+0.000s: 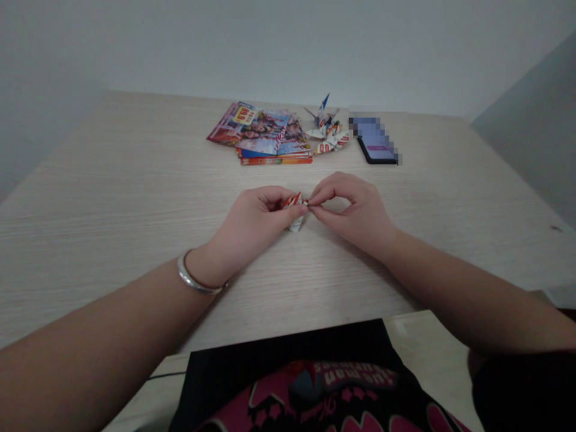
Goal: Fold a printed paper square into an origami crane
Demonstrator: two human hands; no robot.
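A small folded paper piece (295, 225), printed in red and white, is held low over the middle of the table. It resembles the folded paper cranes (332, 143) lying behind it. My left hand (258, 219) grips its body between thumb and fingers, which hide much of it. The thumb and fingertips of my right hand (353, 207) pinch the paper's right end, a narrow tip that barely shows between them.
Behind my hands, a stack of printed leaflets (265, 132) lies on the pale wood table (135, 180). A phone (375, 144), partly blurred out, rests to the right of the cranes. A wall (288, 48) stands along the table's far edge.
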